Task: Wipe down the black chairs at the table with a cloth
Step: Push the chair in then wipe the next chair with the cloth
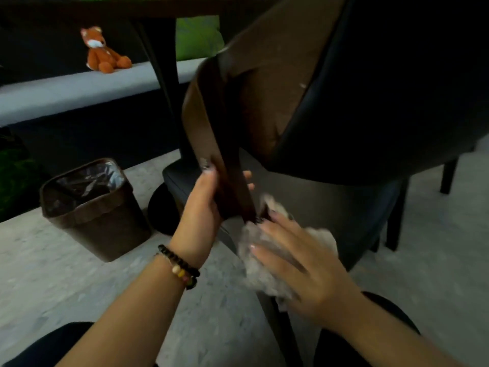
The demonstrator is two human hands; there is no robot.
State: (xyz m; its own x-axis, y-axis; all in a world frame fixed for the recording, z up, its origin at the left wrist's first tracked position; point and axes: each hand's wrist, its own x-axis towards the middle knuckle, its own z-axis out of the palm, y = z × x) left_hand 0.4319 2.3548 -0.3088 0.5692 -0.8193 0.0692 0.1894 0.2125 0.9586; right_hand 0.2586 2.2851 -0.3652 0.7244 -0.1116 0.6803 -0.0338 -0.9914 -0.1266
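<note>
**Inspector:** Report the largest items first.

**Operator:** From my remote feed, the black chair (pixel 383 102) filled the frame from twelve o'clock round to four o'clock. It appeared tipped toward the camera, its brown underside facing me. A dark table leg (pixel 161 62) rose at eleven o'clock. Behind it ran a grey bench (pixel 66 91) from nine to eleven o'clock. The pale speckled floor (pixel 66 274) covered the lower left.

**Inspector:** Mid-sized items?

**Operator:** A brown waste bin (pixel 105 221) with a plastic liner stood on the floor at nine o'clock, just beside a round black base. An orange fox toy (pixel 102 51) sat on the bench at eleven o'clock.

**Inspector:** The hands and the cloth?

**Operator:** The left hand (pixel 203 205), near centre, was clamped round a brown chair leg (pixel 232 192), thumb on the near side, fingertips showing past the far edge. The right hand (pixel 299 263) lay at five o'clock of it, fingers straight and spread apart, pressing flat on the cloth (pixel 264 260). The cloth was pale, crumpled and blurred, against the dark chair surface just below the leg's end.

**Inspector:** Smallest?

**Operator:** Beaded bracelets (pixel 182 268) circled the left wrist.
</note>
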